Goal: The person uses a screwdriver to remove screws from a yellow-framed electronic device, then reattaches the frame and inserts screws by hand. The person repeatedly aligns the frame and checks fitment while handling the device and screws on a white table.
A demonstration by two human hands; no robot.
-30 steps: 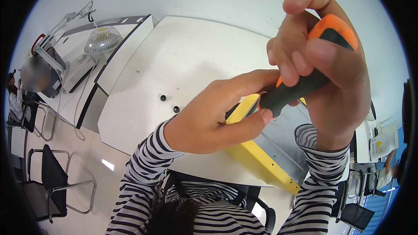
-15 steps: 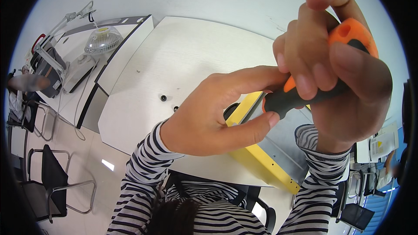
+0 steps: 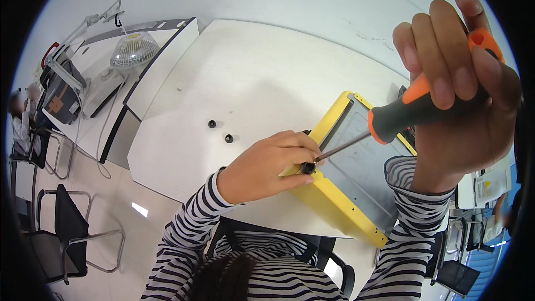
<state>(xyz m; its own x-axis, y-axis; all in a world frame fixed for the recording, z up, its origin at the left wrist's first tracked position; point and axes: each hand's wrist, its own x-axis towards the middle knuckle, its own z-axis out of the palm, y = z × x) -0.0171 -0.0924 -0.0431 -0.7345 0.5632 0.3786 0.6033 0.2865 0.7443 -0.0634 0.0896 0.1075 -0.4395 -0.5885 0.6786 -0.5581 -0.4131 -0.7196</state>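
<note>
My right hand (image 3: 454,89) is wrapped round the orange and dark green handle of a screwdriver (image 3: 415,108), raised at the right. Its metal shaft slants down to the left, and the tip meets a small black round foot (image 3: 307,168) at the edge of a yellow and grey metal frame (image 3: 345,206). My left hand (image 3: 273,167) pinches that foot between thumb and fingers against the yellow edge. Whether a screw sits inside the foot is too small to tell. Another dark piece shows partly behind my left fingers.
Two loose black feet (image 3: 212,124) lie on the white table (image 3: 251,67), left of my left hand. A side desk at the left carries a clear domed lamp (image 3: 134,50). A black chair (image 3: 69,234) stands on the floor at left. Other people sit at the far left.
My left hand has gone from beside the screwdriver handle down to the frame's yellow edge and the black foot. My right hand has shifted rightward with the screwdriver, whose shaft now shows.
</note>
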